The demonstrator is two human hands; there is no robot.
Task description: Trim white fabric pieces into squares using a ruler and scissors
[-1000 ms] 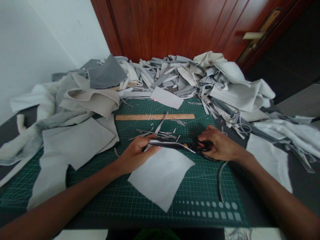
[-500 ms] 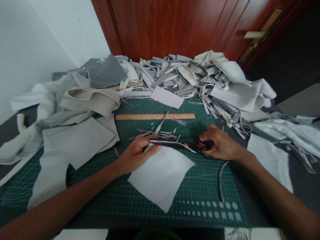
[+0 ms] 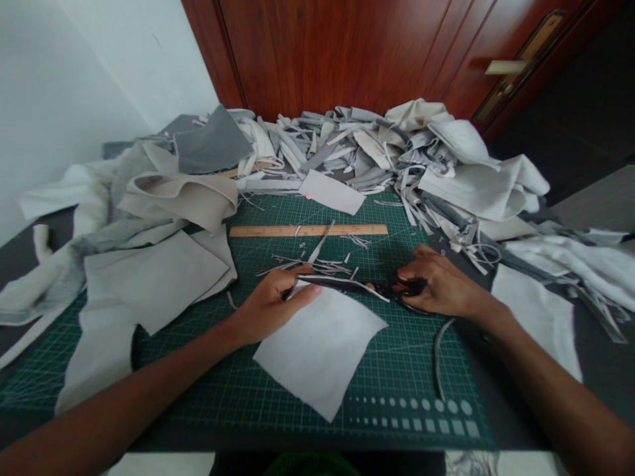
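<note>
Dark green cutting mat [image 3: 397,390] fills the lower middle of the frame, and our hands work just above its centre. Our left hand [image 3: 270,307] is closed in a pinch on a narrow grey fabric strip [image 3: 342,284], whose far end reaches the black-handled scissors [image 3: 407,287] held in our right hand [image 3: 441,287]. That hand wraps the handles closely; how far the blades are open we cannot tell. A pale fabric square [image 3: 320,350] lies just below the strip, a wooden ruler [image 3: 307,231] and scattered snippets [image 3: 310,264] lie above it, and heaped grey offcuts [image 3: 357,142] line the top of the frame.
</note>
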